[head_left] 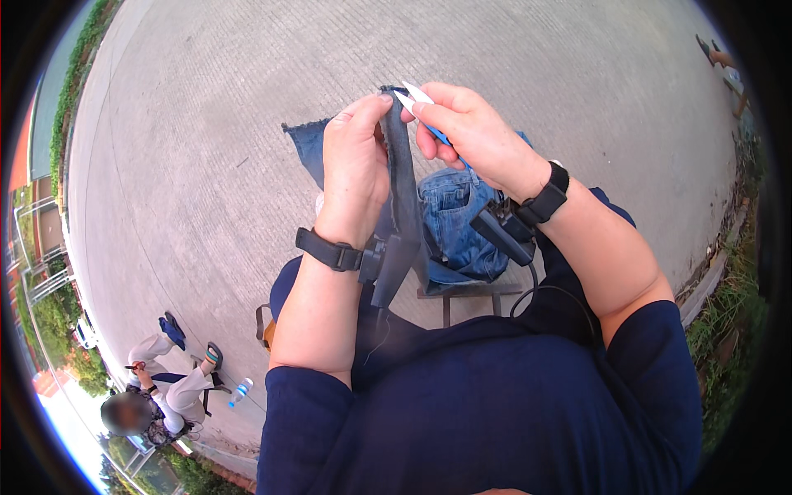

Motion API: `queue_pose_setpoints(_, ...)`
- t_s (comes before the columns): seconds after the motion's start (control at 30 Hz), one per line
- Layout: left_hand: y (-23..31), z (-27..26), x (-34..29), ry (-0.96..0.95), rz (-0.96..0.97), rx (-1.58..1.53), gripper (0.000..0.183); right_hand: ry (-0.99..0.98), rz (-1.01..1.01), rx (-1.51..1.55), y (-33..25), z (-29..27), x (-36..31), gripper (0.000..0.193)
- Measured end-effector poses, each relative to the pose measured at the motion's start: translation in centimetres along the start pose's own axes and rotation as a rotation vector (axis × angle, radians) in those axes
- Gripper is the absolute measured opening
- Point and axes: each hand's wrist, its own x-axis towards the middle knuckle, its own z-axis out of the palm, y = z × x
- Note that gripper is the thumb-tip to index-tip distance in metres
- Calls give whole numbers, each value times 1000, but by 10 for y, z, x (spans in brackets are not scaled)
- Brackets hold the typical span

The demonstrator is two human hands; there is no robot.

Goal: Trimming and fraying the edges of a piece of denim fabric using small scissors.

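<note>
Navy shirt (487, 404) seen closest. Black devices (398, 271) are strapped to both wrists. The upper end of a dark denim strip (398, 169) is pinched by the fingers of the left hand (355, 157), raised above the lap. Scissors (421, 94) with white blades and a blue handle are gripped by the fingers of the right hand (472, 136); the parted blades are held at the strip's upper end, but whether denim is caught between them cannot be told. Folded blue jeans (458, 227) are carried on a low table (510, 289) below. All is set outdoors on grey, finely ridged concrete (231, 206). To the left, a clear bottle (240, 392) is placed near a seated person (175, 388). The pavement is bordered by grass (716, 379) at right; railings (48, 285) and a hedge (68, 107) are seen farther left.
</note>
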Motion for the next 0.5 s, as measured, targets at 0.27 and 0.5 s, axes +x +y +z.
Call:
queue_pose_setpoints(0.27,-2,0,2,-28,4,-16,11,2,-4,-20,-1,0,-1,21)
queue_pose_setpoints(0.5,-3,-1,3,-25,6,-1,11,-8,7,-19,0,-2,1,21)
